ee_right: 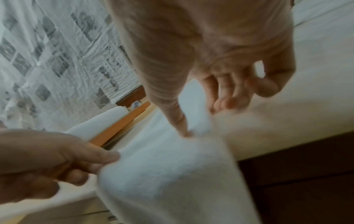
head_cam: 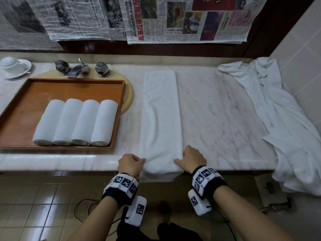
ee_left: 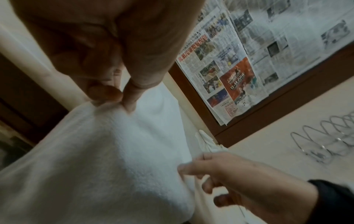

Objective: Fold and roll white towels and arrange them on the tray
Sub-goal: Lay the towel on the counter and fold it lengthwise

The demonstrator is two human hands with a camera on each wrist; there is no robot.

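Your left hand (head_cam: 130, 164) pinches the near left corner of the folded towel (head_cam: 160, 119), thumb and forefinger closed on the cloth, as the left wrist view shows plainly. Your right hand (head_cam: 192, 160) grasps the near right corner, thumb on top of the towel and the fingers curled at its edge. The towel lies as a long narrow strip on the marble counter (head_cam: 217, 108), running from near the back wall to the front edge, where its near end hangs a little over the lip between your hands.

To the left, the wooden tray (head_cam: 69, 87) sits partly over a round sink (head_cam: 129, 94) below the tap (head_cam: 79, 68). Four rolled towels (head_cam: 76, 122) lie side by side in the tray, touching one another, their spiral ends toward you, along its right half. A heap of loose white cloth (head_cam: 278, 110) is piled at the counter's right end and spills over the front edge. An upturned cup on a saucer (head_cam: 14, 66) stands at the far left corner. Newspaper sheets (head_cam: 156, 18) cover the wall behind
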